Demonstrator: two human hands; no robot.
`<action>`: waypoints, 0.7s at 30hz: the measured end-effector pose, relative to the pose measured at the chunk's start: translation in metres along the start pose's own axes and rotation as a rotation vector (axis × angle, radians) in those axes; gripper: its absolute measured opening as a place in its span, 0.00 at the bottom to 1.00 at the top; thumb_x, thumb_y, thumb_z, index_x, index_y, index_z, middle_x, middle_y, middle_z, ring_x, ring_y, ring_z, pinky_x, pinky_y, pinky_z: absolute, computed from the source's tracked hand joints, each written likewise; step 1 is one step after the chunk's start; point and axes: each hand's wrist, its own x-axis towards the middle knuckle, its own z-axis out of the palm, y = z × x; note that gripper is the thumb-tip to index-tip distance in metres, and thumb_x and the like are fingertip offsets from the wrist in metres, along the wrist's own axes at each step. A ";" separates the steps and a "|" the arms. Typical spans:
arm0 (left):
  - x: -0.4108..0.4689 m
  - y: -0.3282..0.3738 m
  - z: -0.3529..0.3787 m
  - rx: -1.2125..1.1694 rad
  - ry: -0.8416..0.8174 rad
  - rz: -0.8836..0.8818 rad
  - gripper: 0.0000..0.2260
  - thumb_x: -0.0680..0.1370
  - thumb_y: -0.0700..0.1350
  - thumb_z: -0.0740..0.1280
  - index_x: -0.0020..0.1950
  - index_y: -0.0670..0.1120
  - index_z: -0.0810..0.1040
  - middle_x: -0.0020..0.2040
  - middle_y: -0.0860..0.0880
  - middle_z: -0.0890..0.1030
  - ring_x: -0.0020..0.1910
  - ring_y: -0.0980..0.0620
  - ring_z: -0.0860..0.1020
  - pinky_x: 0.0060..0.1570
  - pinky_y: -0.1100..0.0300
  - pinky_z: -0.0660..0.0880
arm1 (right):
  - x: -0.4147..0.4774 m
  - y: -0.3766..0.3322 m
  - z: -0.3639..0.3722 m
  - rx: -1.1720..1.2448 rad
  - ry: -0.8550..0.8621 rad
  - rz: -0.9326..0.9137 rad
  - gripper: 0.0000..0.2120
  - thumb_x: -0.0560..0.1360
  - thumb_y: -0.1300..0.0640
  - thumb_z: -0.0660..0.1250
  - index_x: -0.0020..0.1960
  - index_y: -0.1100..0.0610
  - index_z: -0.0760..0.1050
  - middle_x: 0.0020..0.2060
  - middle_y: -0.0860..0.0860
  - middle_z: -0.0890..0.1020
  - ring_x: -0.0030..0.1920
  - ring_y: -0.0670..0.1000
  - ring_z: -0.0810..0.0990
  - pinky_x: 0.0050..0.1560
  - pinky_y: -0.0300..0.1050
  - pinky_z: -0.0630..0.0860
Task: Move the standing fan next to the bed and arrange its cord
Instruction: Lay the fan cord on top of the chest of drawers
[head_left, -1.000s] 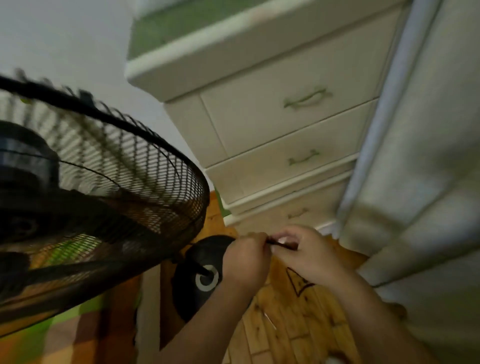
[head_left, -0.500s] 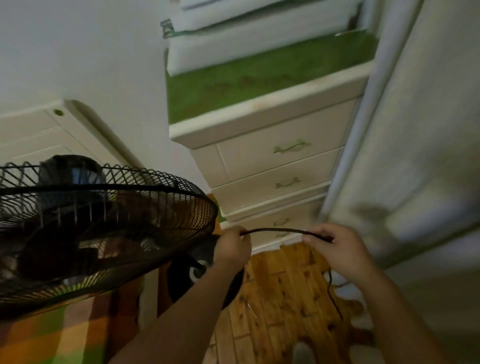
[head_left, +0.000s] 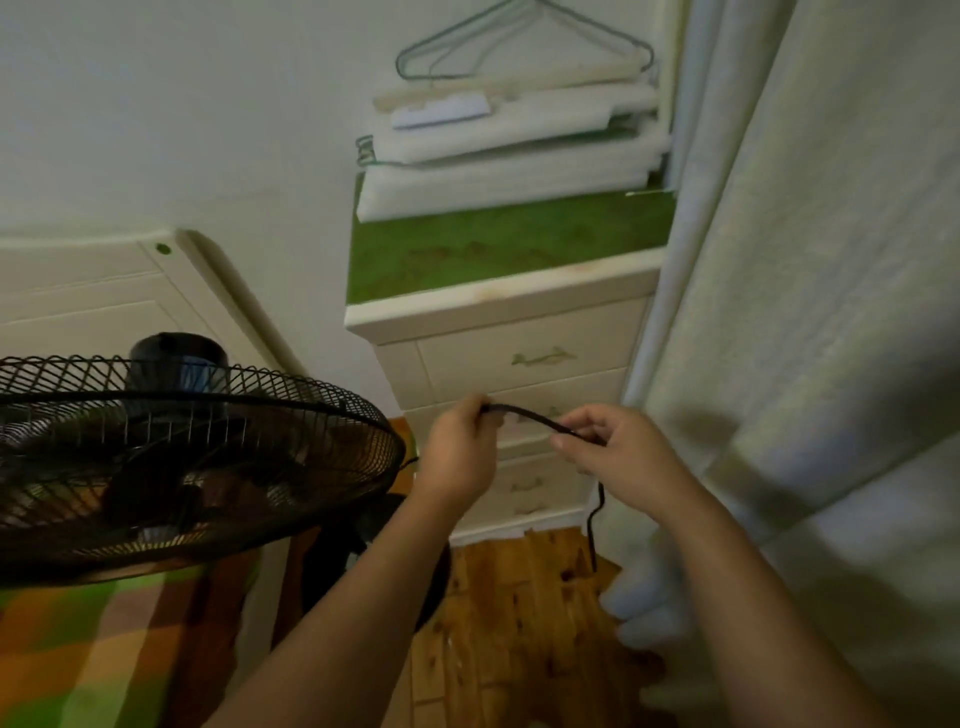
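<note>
The black standing fan (head_left: 171, 457) fills the left, its wire cage seen from above and its round base (head_left: 384, 525) partly hidden behind my left forearm. A black cord (head_left: 530, 415) stretches between my two hands in front of the drawers. My left hand (head_left: 460, 452) grips one end of that stretch and my right hand (head_left: 618, 452) pinches the other. From my right hand the cord hangs down to the wooden floor (head_left: 519, 623). The bed (head_left: 104, 649), with a green and orange checked cover, lies at the lower left under the fan head.
A cream chest of drawers (head_left: 519, 358) with a green top stands straight ahead, with folded white items (head_left: 509, 156) and wire hangers (head_left: 519, 41) on it. A pale curtain (head_left: 805, 312) hangs along the right. A cream headboard (head_left: 88, 291) is at the left wall.
The view has tilted up, showing the chest's top and hangers. My hands have risen and moved apart, drawing a length of cord between them.
</note>
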 end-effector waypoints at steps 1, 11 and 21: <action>0.004 0.002 -0.008 -0.057 0.038 -0.049 0.09 0.84 0.45 0.60 0.47 0.50 0.78 0.37 0.51 0.79 0.29 0.57 0.73 0.24 0.68 0.65 | -0.003 -0.001 -0.006 0.038 0.012 -0.009 0.04 0.74 0.52 0.74 0.46 0.44 0.81 0.39 0.41 0.85 0.41 0.41 0.84 0.42 0.39 0.81; 0.042 0.028 -0.053 -0.416 0.324 -0.330 0.07 0.83 0.43 0.61 0.56 0.45 0.78 0.43 0.52 0.79 0.39 0.56 0.74 0.33 0.61 0.70 | -0.001 -0.013 -0.028 0.167 0.275 -0.067 0.03 0.77 0.55 0.71 0.47 0.49 0.82 0.32 0.42 0.83 0.33 0.40 0.80 0.34 0.30 0.75; 0.060 0.080 -0.073 -0.266 -0.074 0.134 0.07 0.80 0.50 0.69 0.51 0.48 0.82 0.45 0.48 0.85 0.35 0.60 0.78 0.35 0.63 0.75 | 0.059 -0.102 -0.028 0.192 0.346 -0.238 0.06 0.77 0.58 0.71 0.42 0.51 0.83 0.26 0.42 0.80 0.24 0.40 0.71 0.27 0.32 0.70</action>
